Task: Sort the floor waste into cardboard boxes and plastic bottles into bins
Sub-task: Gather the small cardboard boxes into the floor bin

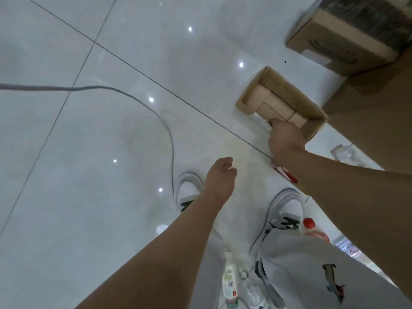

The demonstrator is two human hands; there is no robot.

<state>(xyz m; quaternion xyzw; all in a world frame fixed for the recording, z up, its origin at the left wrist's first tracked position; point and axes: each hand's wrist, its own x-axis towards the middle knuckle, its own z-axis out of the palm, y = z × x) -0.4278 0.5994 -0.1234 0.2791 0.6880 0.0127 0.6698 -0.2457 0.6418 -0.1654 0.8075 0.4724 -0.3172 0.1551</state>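
While the left hand (pixel 219 175) hangs loosely curled and empty, the right hand (pixel 284 137) grips the near wall of a small open cardboard box (pixel 289 90) on the tiled floor (pixel 89 152); plastic bottles (pixel 229 284) lie beside the shoes (pixel 287 206).

A glossy pale tiled floor (pixel 66 152) with dark grout lines mirrored small ceiling lights, while a thin grey cable (pixel 78 88) curved across it toward white sneakers (pixel 187 188) below light grey trousers (pixel 296 259) bearing a fish print (pixel 332 279).
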